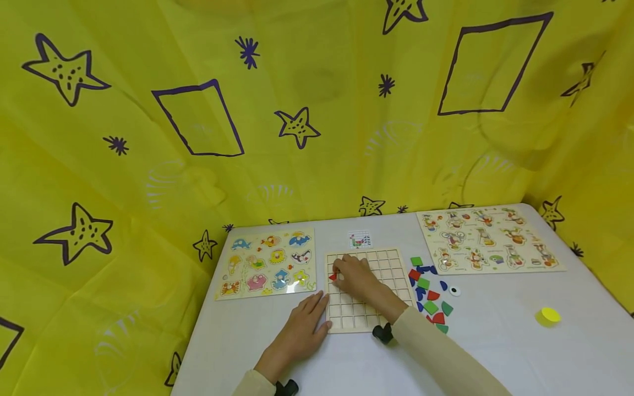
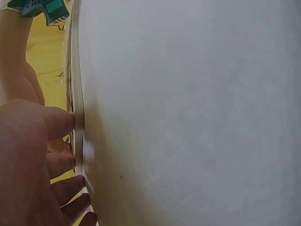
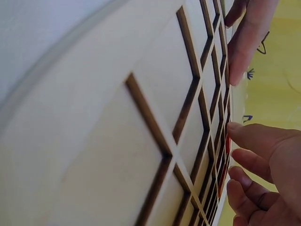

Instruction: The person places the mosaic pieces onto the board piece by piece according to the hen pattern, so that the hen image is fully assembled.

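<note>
A wooden grid board point(image 1: 346, 323) with square cells lies flat in front of me. Over its left part bends my right hand point(image 1: 355, 278), thumb and fingertips pinching a small red piece point(image 3: 228, 143) close to the cells. Another bit of red point(image 3: 222, 180) shows just below it in the right wrist view; in the head view, red point(image 1: 333, 278) peeks out beside the fingertips. My left hand point(image 1: 303, 324) rests at the board's left edge with fingers extended, and the left wrist view has its thumb point(image 2: 61, 123) against the board's side.
Right of the board, loose red, green and blue pieces point(image 1: 430, 296) lie scattered near a white disc with a black centre point(image 1: 454, 290). Picture puzzle boards flank it left point(image 1: 223, 291) and right point(image 1: 555, 264). A small picture card point(image 1: 360, 239) lies behind; a yellow cylinder point(image 1: 548, 317) stands far right.
</note>
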### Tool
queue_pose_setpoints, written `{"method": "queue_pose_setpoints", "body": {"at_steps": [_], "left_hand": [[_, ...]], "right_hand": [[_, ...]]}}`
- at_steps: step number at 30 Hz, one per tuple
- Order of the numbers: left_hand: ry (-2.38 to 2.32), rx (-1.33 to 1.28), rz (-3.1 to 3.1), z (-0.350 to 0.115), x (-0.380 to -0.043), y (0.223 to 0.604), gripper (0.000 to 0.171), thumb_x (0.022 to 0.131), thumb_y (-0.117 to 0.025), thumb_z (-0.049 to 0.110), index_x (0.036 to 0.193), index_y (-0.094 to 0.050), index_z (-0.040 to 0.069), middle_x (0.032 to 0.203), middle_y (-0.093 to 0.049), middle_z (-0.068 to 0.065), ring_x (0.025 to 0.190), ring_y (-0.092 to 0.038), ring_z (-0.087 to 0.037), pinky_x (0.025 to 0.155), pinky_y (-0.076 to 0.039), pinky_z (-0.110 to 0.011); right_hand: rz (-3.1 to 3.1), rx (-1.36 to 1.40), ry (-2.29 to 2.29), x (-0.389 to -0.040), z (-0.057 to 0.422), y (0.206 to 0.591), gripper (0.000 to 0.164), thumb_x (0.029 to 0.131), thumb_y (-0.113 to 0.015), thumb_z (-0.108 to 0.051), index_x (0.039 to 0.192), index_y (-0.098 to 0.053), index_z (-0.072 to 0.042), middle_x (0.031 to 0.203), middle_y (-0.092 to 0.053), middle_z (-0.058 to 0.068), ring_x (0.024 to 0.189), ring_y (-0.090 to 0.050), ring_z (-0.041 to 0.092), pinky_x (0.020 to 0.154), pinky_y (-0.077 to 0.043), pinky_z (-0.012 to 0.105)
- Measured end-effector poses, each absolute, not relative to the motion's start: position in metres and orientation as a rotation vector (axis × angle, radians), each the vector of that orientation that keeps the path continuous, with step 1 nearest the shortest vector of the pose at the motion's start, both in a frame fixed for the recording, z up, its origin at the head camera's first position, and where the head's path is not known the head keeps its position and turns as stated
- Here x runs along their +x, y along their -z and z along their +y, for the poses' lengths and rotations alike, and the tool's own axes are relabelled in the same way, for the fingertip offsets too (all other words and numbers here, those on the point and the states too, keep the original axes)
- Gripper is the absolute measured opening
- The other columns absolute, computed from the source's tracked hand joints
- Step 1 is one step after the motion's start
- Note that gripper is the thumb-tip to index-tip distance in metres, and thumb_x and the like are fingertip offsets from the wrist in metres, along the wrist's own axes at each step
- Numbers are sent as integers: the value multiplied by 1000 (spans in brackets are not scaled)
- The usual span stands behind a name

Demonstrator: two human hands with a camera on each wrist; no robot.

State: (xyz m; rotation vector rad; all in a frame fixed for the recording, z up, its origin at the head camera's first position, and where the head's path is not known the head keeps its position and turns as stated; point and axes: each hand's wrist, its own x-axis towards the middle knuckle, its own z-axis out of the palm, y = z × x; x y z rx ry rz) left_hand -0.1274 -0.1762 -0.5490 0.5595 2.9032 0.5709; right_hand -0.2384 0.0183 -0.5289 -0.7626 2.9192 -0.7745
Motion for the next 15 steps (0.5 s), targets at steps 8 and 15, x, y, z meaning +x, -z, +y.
{"method": "queue_pose_setpoints", "body": {"at_steps": [8,15], "left_hand": [[-561,567,2908,-176,-128,549,65,109,-54,40,165,-37,12,171,-36,-8,155,-36,-32,122,-38,-57],[-555,560,2905,-176,-128,550,65,108,-54,40,165,-37,12,171,-36,-8,155,-36,-32,122,-37,-58]], "right_hand": [[2939,-796,744,-239,16,530,13,96,-80,-21,104,-75,-13,98,-65,3,88,-61,23,76,-41,40],[2954,-808,730,-240,16,531,10,95,-80,-21,100,-75,-15,95,-64,1,86,-59,21,74,-41,40]]}}
